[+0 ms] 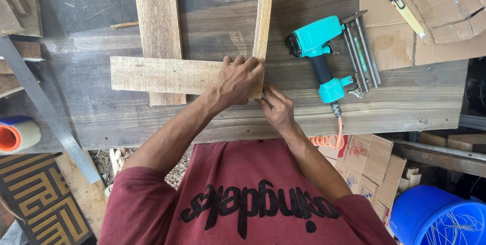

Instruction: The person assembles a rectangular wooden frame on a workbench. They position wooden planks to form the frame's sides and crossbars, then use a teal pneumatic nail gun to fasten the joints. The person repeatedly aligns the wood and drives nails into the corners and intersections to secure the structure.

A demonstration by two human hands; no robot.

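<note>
1. The left hand lies palm down over the right end of a flat board, fingers curled over the far edge where a thin slat meets it. It presses and grips the joint.
2. The right hand sits just beside the left, at the near right corner of the joint, fingertips pinching the end of the slat. How firmly it grips cannot be told.
3. The board lies crosswise on a dark workbench, near its middle. The slat runs away from the person, slightly tilted, its near end at the board's right end.
4. A wider plank also runs away from the person, crossing under or over the board further left; which one is on top cannot be told for sure.
5. A teal nail gun lies on the bench right of the hands, apart from them, with an orange coiled hose hanging from its handle.
6. A steel ruler lies slanted at the left. Cardboard covers the far right corner, with a yellow cutter on it.
7. A blue bucket stands below at the right.
</note>
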